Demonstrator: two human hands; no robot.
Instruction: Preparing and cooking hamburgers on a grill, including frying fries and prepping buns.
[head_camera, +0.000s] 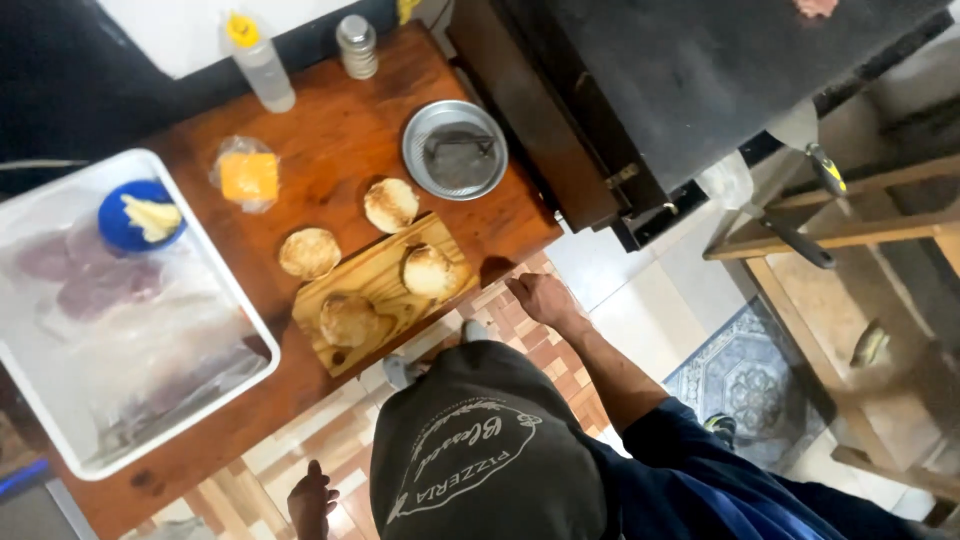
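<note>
Sitting at the near edge of the wooden table (330, 130), the cutting board (385, 300) is carrying two toasted bun halves: one bun half (430, 270) is lying at its 2 o'clock corner and a second (348, 320) towards 8 o'clock. The right hand (545, 300) is hovering just off the table's corner, at 3 o'clock from the board, close to the nearer bun half but not touching it, with fingers loosely curled and nothing in them. The left hand (312, 500) is hanging low at 7 o'clock, below the table edge, with fingers slightly apart and empty. Two more bun halves (390, 205) are lying on the bare wood at 11 and 12 o'clock. Beyond them a metal bowl (455, 150) is sitting at 1 o'clock, with a wrapped cheese slice (248, 178), a squeeze bottle (258, 62) and a shaker (357, 46) farther off. At 9 o'clock a white tray (226, 272) is holding a blue dish (125, 225).
</note>
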